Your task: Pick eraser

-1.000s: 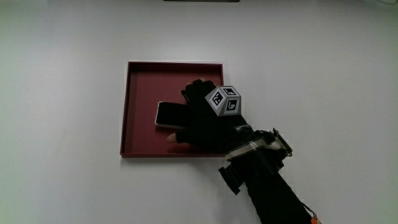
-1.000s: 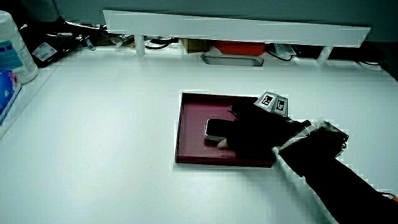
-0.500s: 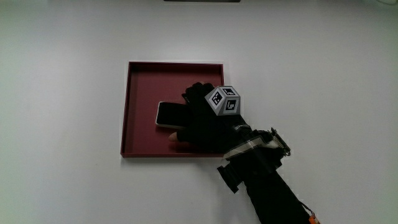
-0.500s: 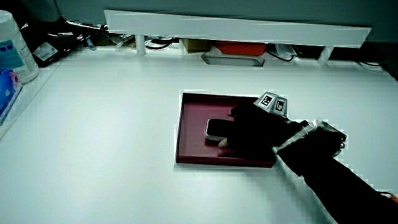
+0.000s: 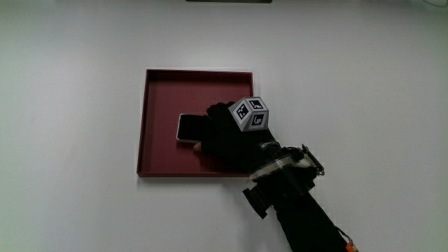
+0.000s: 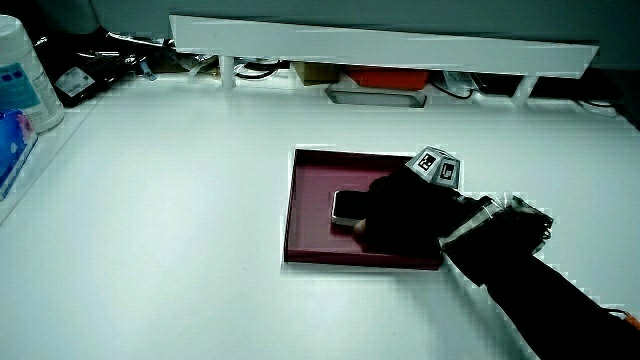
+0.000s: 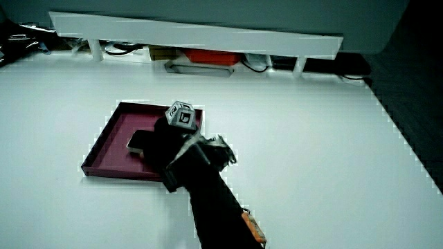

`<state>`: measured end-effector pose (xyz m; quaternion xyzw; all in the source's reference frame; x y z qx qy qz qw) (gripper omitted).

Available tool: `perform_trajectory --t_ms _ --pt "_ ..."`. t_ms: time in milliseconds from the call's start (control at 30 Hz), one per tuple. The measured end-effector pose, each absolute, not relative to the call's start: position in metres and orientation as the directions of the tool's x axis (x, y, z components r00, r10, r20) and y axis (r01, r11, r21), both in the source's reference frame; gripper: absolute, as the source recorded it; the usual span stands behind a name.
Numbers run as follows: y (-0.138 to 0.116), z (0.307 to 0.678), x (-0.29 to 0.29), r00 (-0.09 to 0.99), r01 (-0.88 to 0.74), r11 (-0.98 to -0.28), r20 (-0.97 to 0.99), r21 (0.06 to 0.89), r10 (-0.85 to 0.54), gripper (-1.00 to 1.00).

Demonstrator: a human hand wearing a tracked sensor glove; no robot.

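Dark red in colour, the shallow square tray [image 5: 161, 98] lies flat on the white table [image 5: 70, 140], and the eraser [image 5: 187, 128], a small flat block with a pale face, lies on the tray floor about midway between the tray walls. The hand [image 5: 227, 136] rests over the end of the eraser nearer the forearm [image 5: 301, 210], with the patterned cube [image 5: 252, 114] on its back facing up. The fingers are curled down around that end of the eraser, one set along the edge farther from the person and a bare fingertip [image 5: 198, 148] at the nearer edge; in a side view the hand [image 6: 400, 212] covers about half of the block, and the eraser [image 6: 347, 206] appears flat on the tray floor. The step in hand is judged to be securing the grip. To do it well, press evenly on both long edges so the block does not pivot. Raise it straight up and level until it stands above the tray wall. A low, flat block offers little edge to hold, so a slip is the main risk.
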<state>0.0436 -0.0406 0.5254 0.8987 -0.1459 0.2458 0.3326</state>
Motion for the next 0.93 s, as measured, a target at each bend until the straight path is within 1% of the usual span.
perform_trajectory --t_ms 133,300,433,467,700,800,833,867,900,933 --pt "-0.04 0.526 0.045 0.841 -0.416 -0.755 0.53 0.507 -0.108 1.0" --pt "-0.041 0.521 0.046 0.829 -0.425 -0.768 0.547 0.48 -0.117 1.0" --pt "-0.043 0.505 0.046 0.81 -0.454 -0.764 0.57 0.458 -0.14 1.0" --pt "-0.043 0.498 0.046 0.809 -0.452 -0.773 0.57 0.445 -0.144 1.0" --pt "-0.042 0.465 0.051 0.773 -0.494 -0.778 0.605 0.388 -0.189 1.0" --pt "-0.038 0.442 0.053 0.749 -0.524 -0.772 0.627 0.361 -0.215 1.0" --pt "-0.036 0.437 0.054 0.757 -0.525 -0.779 0.606 0.343 -0.243 1.0" --pt "-0.035 0.436 0.056 0.756 -0.525 -0.779 0.608 0.344 -0.242 1.0" --pt "-0.033 0.437 0.057 0.746 -0.539 -0.764 0.622 0.354 -0.238 1.0" --pt "-0.03 0.433 0.058 0.743 -0.552 -0.759 0.617 0.345 -0.259 1.0"
